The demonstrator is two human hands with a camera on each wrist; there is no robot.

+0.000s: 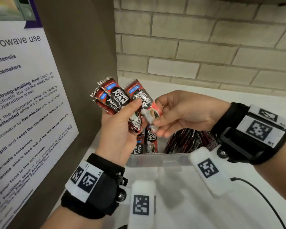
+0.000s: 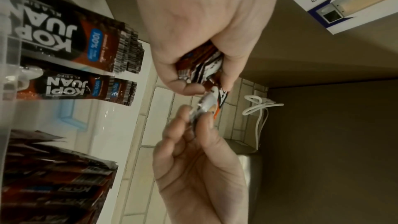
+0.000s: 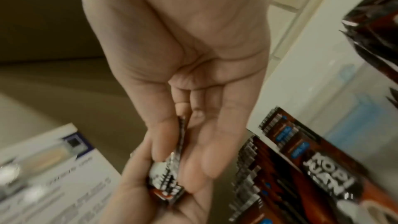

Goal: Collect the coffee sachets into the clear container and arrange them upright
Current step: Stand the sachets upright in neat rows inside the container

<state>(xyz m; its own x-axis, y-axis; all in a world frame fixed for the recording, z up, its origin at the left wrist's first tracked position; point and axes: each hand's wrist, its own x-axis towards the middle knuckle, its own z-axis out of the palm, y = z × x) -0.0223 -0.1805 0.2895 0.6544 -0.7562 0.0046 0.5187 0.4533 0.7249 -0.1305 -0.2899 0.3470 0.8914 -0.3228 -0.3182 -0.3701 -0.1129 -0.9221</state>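
- While the left hand (image 1: 120, 129) grips a fan of sachets (image 1: 112, 98) above the near-left corner of the container (image 1: 155, 160), the right hand (image 1: 177, 113) meets it from the right, so both hands are about equally near the bundle.
- Held sachets point long axis up and away, tops tilted left toward the wall notice (image 1: 23, 100); their lower ends sit inside the left fist.
- Right thumb and forefinger pinch the lower end of the rightmost sachet (image 1: 144, 103); the other fingers curl loosely and hold nothing.
- Below the hands, the container already has two sachets (image 1: 147, 142) standing upright at its left and a dark stack (image 1: 188, 139) leaning at its right.
- Next move, I judge, is drawing that pinched sachet free and lowering it straight down.
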